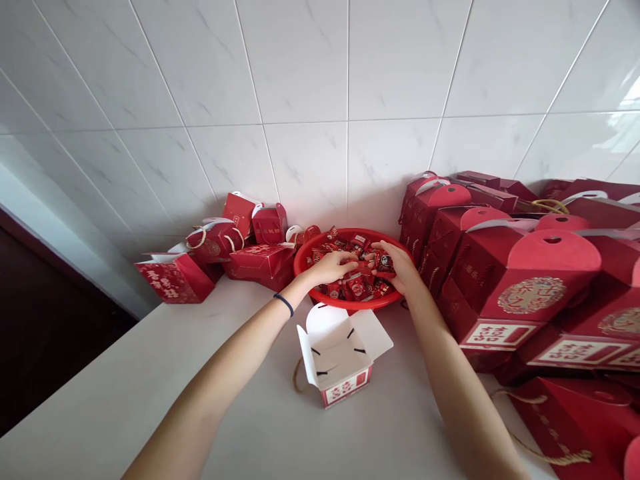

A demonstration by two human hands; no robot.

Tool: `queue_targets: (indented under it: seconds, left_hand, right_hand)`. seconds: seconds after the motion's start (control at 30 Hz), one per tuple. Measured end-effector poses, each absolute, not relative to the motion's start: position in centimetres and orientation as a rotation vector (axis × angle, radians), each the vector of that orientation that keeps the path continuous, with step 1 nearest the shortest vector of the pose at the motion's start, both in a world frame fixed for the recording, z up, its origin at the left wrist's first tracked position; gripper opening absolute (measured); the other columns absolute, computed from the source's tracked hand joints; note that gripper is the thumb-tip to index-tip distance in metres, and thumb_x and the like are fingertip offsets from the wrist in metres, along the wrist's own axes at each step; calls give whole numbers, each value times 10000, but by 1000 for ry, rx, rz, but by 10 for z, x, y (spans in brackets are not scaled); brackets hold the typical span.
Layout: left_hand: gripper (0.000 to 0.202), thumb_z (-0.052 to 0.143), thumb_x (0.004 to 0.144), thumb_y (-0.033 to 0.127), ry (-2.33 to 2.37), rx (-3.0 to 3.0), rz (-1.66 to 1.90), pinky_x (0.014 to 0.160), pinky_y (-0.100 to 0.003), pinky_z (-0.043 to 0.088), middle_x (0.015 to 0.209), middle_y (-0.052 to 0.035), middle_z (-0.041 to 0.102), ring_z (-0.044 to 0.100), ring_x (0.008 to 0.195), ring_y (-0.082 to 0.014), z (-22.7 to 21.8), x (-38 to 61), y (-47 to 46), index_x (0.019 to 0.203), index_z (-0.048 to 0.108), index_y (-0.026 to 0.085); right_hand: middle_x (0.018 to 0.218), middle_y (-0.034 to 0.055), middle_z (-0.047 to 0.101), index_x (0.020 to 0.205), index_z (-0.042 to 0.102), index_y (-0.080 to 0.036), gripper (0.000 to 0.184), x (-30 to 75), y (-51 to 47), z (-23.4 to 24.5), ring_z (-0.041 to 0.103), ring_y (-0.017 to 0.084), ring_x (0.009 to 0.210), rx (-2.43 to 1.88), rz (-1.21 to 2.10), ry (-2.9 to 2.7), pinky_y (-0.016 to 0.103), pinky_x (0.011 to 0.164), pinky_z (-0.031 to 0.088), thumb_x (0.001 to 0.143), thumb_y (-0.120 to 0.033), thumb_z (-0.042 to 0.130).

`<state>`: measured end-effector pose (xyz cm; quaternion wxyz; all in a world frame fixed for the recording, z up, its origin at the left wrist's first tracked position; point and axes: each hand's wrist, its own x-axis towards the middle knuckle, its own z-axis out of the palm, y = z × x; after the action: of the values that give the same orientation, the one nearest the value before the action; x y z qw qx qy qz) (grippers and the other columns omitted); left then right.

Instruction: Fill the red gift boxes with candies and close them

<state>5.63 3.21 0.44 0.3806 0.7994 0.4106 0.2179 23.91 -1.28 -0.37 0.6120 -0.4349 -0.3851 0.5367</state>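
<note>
A red round basin [353, 305] holds many small wrapped candies [357, 287] in red wrappers. My left hand [334, 268], with a dark band on the wrist, reaches over the basin's left side, its fingers stretched out across the candies. From the right, my right hand [396, 261] comes in with fingers apart and bent toward the left hand, close to the wrappers. Some fingertips are lost among the candies. Just in front of the basin stands a small red and white gift box [345, 388], its flaps spread and its white inside showing no candies. A rope handle hangs at its left.
Red gift boxes [530, 280] are stacked high along the right side, close to my right forearm. Another red box [575, 420] with rope handles lies at the front right. Several more boxes [263, 260] stand at the left, by the tiled wall [310, 160]. Everything rests on a white table [240, 427].
</note>
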Motion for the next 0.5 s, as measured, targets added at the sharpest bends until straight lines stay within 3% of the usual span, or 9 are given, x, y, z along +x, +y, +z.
queue_targets:
  seconds: [0.13, 0.37, 0.5]
  left_hand:
    - [157, 633, 841, 293, 1140, 2082, 604, 605, -283, 435, 602, -1, 603, 581, 578, -172, 0, 53, 36, 742, 666, 176]
    - [176, 536, 836, 272, 1186, 2011, 530, 516, -270, 394, 601, -8, 605, 538, 502, -144, -2, 53, 40, 751, 652, 170]
    - [182, 652, 752, 334, 1171, 2059, 474, 509, -260, 357, 565, 19, 545, 511, 517, -139, -2, 56, 38, 666, 608, 180]
  right_hand:
    - [679, 10, 693, 914, 631, -187, 180, 239, -13, -4, 619, 118, 522, -976, 1277, -858, 204, 450, 512, 912, -358, 575]
    - [692, 6, 703, 885, 632, -187, 130, 238, -14, -3, 621, 124, 529, -969, 1274, -851, 194, 424, 487, 855, -314, 636]
    - [695, 10, 704, 893, 625, -181, 140, 238, -13, -4, 614, 122, 520, -963, 1269, -862, 192, 416, 485, 827, -298, 662]
